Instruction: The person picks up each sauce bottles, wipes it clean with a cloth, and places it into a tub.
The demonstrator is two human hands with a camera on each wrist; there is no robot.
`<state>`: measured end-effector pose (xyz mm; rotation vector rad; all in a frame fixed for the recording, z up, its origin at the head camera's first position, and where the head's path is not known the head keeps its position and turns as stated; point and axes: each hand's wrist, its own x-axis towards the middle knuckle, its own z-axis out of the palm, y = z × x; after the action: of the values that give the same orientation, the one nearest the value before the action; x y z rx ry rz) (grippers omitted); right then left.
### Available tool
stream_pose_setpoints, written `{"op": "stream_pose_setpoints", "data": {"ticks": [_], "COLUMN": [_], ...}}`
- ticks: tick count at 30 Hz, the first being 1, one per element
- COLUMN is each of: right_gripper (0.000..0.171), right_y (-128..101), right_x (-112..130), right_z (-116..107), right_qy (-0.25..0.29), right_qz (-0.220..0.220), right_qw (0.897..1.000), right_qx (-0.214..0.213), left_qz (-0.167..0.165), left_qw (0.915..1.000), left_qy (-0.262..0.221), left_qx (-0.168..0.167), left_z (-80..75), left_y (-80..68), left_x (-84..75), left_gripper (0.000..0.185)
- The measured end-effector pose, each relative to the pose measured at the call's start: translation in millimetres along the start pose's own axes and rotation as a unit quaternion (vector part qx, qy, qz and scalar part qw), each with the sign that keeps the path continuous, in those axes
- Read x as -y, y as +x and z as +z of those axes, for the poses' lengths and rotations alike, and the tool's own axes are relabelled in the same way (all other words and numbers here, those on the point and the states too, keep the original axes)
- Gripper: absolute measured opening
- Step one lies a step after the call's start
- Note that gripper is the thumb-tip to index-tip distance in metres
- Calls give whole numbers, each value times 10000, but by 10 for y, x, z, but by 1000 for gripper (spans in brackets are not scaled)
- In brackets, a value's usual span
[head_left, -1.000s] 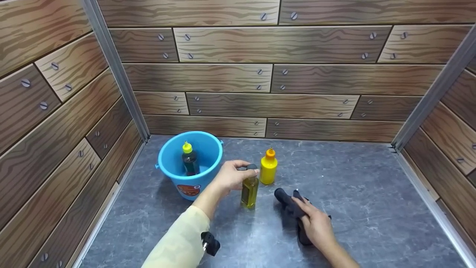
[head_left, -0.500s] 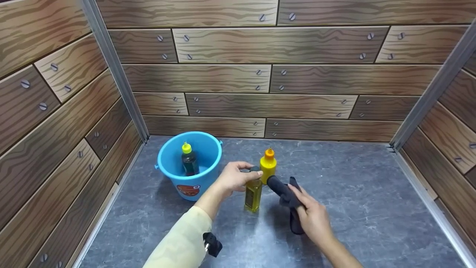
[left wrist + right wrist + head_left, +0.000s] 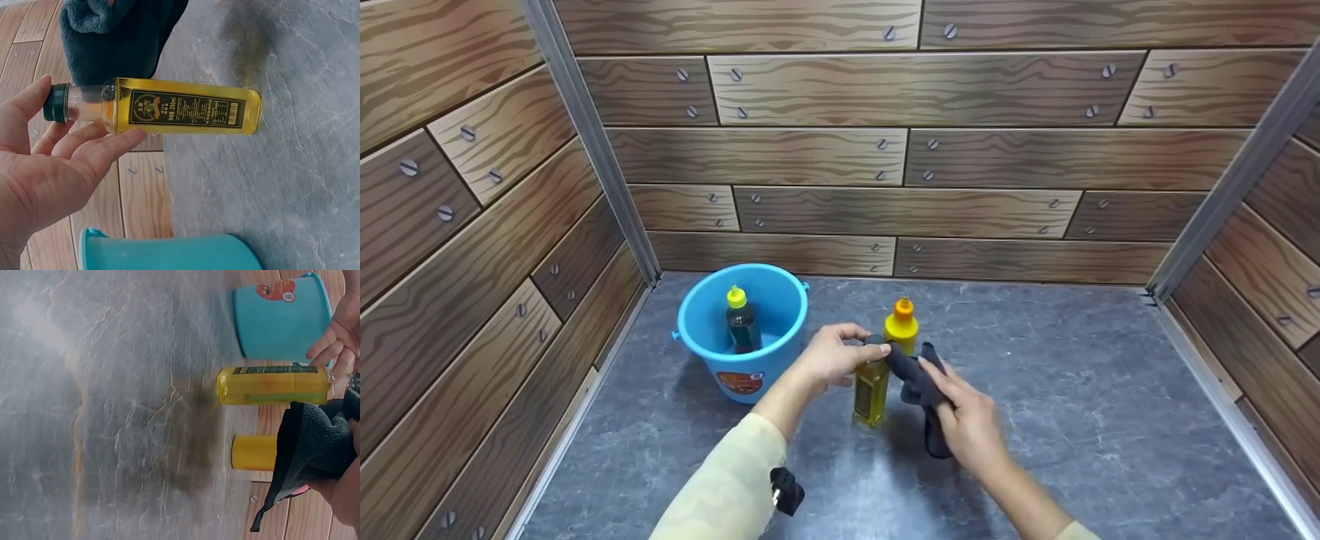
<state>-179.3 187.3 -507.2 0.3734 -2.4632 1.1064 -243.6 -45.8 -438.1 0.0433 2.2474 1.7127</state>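
A slim bottle of yellow oil (image 3: 871,388) with a dark cap stands on the grey tabletop. My left hand (image 3: 851,349) grips it at the neck and cap; the left wrist view shows the thumb on the cap and the fingers on the bottle (image 3: 185,107) shoulder. My right hand (image 3: 949,394) holds a dark cloth (image 3: 915,371) bunched against the bottle's right upper side. The cloth (image 3: 315,450) hangs beside the bottle (image 3: 270,385) in the right wrist view.
A yellow squeeze bottle (image 3: 901,330) with an orange tip stands just behind the oil bottle. To the left stands a blue bucket (image 3: 701,360) holding a dark bottle with a yellow cap (image 3: 742,322). Wood-pattern walls enclose the tabletop (image 3: 1072,390) on three sides.
My right hand has lifted the cloth off the tabletop and carried it left and up to the oil bottle's neck. My left hand has kept its grip on the bottle.
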Motion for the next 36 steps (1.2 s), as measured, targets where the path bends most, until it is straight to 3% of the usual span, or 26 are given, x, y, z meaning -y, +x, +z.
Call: {"op": "stream_pose_setpoints", "data": {"ticks": [7,14,21,36], "right_gripper": [56,57,56,59], "right_y": [45,51,44,20], "right_x": [66,102,139,191], "right_z": [125,244,333,470], "right_qy": [7,-9,-165,-480], "right_qz": [69,-83,-319,-360], "right_qw": [9996,9987,9981,9970], "right_qx": [276,495,506,496], "left_qz": [-71,-130,-151,-126], "left_qw": [10000,9999,9999,9998], "left_qy": [-42,-5,13,-145], "left_qx": [-33,7,-19,-54], "left_z": [-14,-15,-11,5], "left_y": [-9,-8,-28,-17], "left_x": [31,41,30,-11], "left_gripper": [41,34,33,31]}}
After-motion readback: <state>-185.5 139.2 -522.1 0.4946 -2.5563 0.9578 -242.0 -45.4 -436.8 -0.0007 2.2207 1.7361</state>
